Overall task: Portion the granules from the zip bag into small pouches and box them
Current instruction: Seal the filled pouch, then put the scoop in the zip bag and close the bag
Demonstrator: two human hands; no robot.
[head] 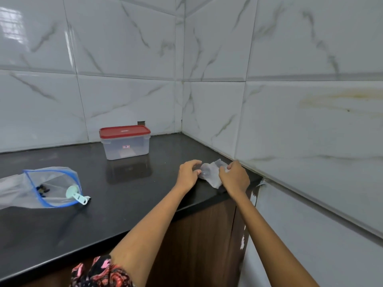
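Zip bag (51, 186): it lies well to the left of your fingers on the black counter (128, 195), its blue-edged mouth open toward you – a few dark granules (42, 190) sit inside.
Scoop (77, 195): pale green, bowl resting in the bag's mouth, handle pointing right, toward your left hand.
Box (125, 142): clear with a red lid closed on it, standing beyond and left of your fingers, near the wall.
Left hand (187, 175): your fingers are curled and pinching the left edge of the small pouch (211, 172).
Pouch: it sits between your two hands at the counter's right corner, its long axis running roughly left to right from one set of fingertips to the other.
Right hand (235, 177): your fingers pinch the pouch's right edge – whether the mouth is parted yet, I cannot tell.
Next move, as I judge it: the bag and scoop lie leftward, so your left hand is the nearer one to reach them.
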